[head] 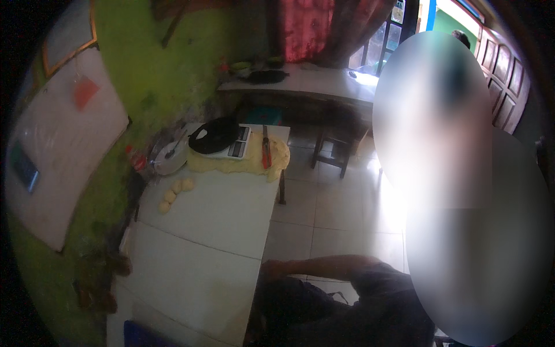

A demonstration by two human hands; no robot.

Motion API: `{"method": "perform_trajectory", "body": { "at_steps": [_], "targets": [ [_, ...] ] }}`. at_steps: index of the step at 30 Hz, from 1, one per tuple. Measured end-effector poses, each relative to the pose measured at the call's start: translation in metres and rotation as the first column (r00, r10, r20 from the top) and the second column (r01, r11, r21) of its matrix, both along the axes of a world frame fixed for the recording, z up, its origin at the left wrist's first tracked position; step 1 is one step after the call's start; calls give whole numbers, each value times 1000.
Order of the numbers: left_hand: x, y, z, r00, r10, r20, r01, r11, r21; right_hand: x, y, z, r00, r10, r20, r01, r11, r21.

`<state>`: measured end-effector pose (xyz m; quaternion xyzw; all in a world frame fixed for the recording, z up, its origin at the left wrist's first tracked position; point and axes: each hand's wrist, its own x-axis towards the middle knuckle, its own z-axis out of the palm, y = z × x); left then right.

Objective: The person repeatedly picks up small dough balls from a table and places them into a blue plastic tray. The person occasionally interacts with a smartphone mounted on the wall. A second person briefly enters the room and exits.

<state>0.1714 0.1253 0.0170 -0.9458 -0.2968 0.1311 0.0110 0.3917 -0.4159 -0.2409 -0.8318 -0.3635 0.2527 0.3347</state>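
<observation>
My right hand [272, 270] is at the near right edge of the white tabletop [204, 277], above a dark-clothed leg. Its fingers are dim, so I cannot make out whether it holds anything. My left hand is out of view. Toward the table's far end spreads a large slab of pale yellow dough [221, 165]. A white digital scale [237, 149] with a round black plate or pan [214, 135] on it sits against the dough. A red-handled cutter [266, 152] lies across the slab. Several dough balls [175, 186] stand in a curved row nearer me.
A bowl with a spoon [170, 155] and a red-topped clear plastic item [138, 159] stand by the green wall [143, 65]. Something dark blue [160, 336] lies at the near edge. Beyond are a wooden stool [334, 152] and a long counter [316, 84]. A blurred person [472, 243] is at right.
</observation>
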Motion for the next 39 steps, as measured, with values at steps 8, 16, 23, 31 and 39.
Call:
{"method": "perform_trajectory", "body": {
  "at_steps": [8,16,23,31,39],
  "targets": [
    [3,2,0,1000,-1,-1,1,1000,-4,23,27,12,962,-188,196,179,982,66],
    [0,0,-3,1000,-2,5,2,1000,-29,-1,89,21,937,-142,320,148,989,4],
    [-10,1,-7,1000,16,3,-16,998,-55,-12,80,24,940,-129,315,149,988,-41],
    [-12,46,-23,997,72,-29,-76,987,-142,-28,48,-3,872,-76,484,124,990,-69],
    [3,71,-57,993,119,-4,-117,966,-232,-19,9,58,914,234,331,-131,943,-306]
  ]
}}
